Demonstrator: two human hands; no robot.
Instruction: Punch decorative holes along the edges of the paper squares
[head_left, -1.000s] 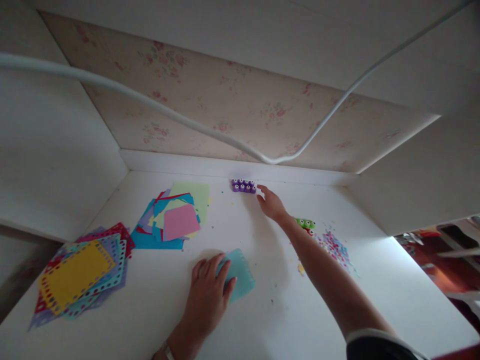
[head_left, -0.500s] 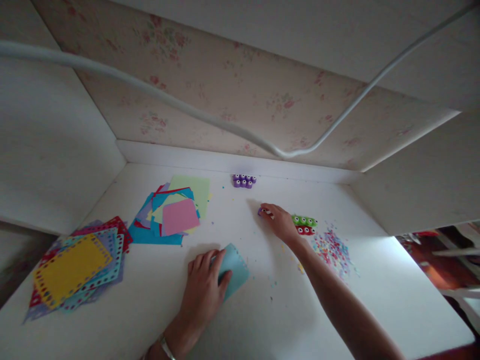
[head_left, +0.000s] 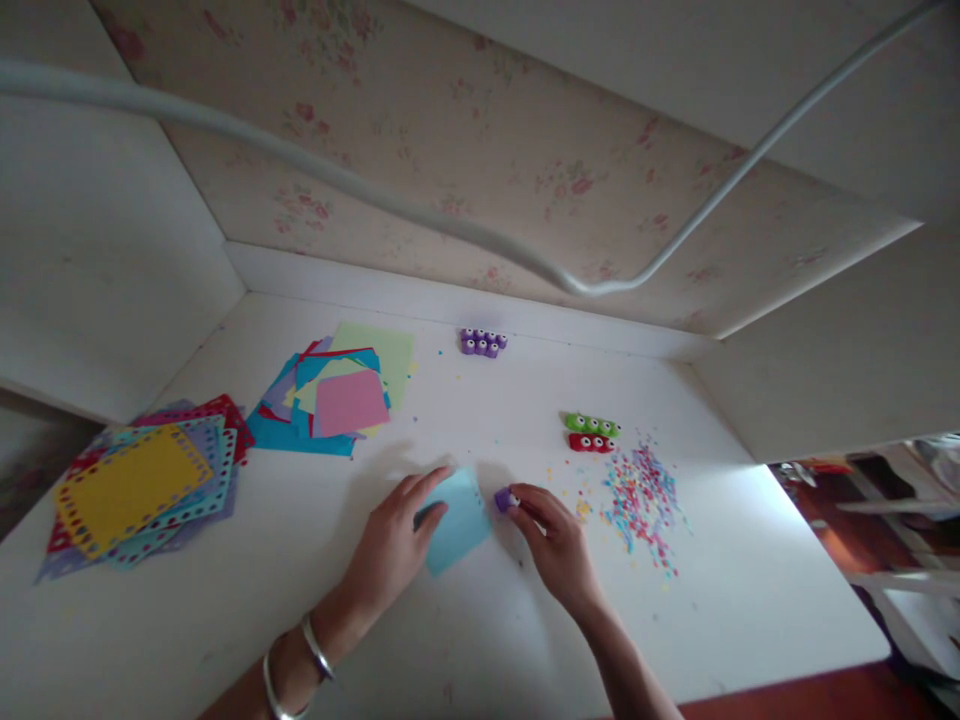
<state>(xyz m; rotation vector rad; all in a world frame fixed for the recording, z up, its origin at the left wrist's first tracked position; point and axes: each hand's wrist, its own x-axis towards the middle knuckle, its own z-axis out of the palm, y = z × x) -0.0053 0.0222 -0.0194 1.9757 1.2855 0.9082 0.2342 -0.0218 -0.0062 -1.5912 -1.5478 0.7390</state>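
A light blue paper card (head_left: 459, 525) lies on the white table, with small punched holes along its upper right edge. My left hand (head_left: 397, 535) is at the card's left side, thumb and fingers apart, the fingertips at its upper left edge. Between the thumb and fingers of my right hand (head_left: 555, 540) is a small purple punch (head_left: 505, 499) with a white eye on it, just right of the card. Green punches (head_left: 592, 425) and red punches (head_left: 591, 442) stand in two rows farther right. More purple punches (head_left: 482, 343) stand near the wall.
Punched, patterned cards under a yellow one (head_left: 135, 490) lie at the far left. Plain coloured papers topped by a pink sheet (head_left: 351, 403) lie behind them. Confetti (head_left: 645, 500) is scattered at the right. A white cable (head_left: 450, 220) hangs across the view.
My right hand has moved back from near the red and green punches toward the blue card, bringing the purple punch. My left hand's fingers have spread and loosened at the card. The view has shifted slightly.
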